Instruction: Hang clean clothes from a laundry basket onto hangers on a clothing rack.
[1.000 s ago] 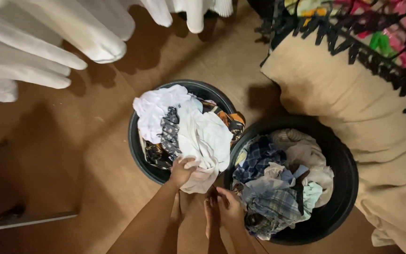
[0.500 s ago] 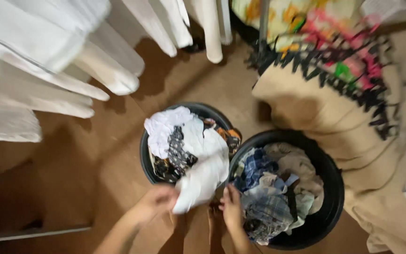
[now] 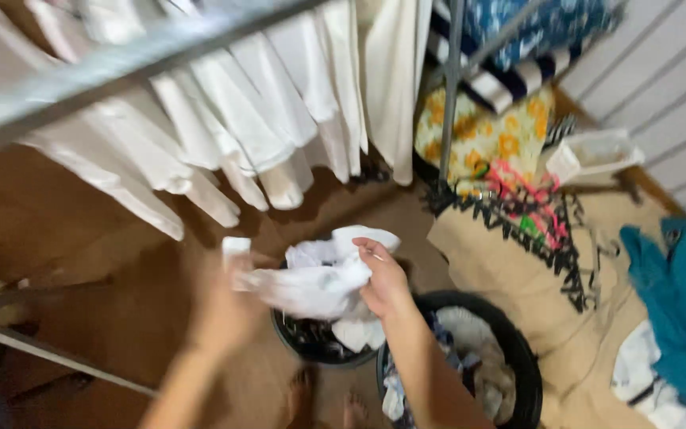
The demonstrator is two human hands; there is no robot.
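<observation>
A brown floor (image 3: 121,262) filled the lower left, with white clothes (image 3: 224,119) hanging across the top. At centre, the left hand (image 3: 224,306) and right hand (image 3: 383,278) each gripped the white garment (image 3: 311,282) above a black basket (image 3: 319,345). A second basket (image 3: 522,381) sat beside it against beige cloth (image 3: 510,278) at right.

Soft white cloth garment (image 3: 311,286), glossy black plastic tubs (image 3: 518,373), matt brown floor (image 3: 121,326).

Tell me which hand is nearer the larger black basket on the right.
Right hand: just above the larger black basket's near rim, gripping the white garment. Left hand is farther left.
</observation>
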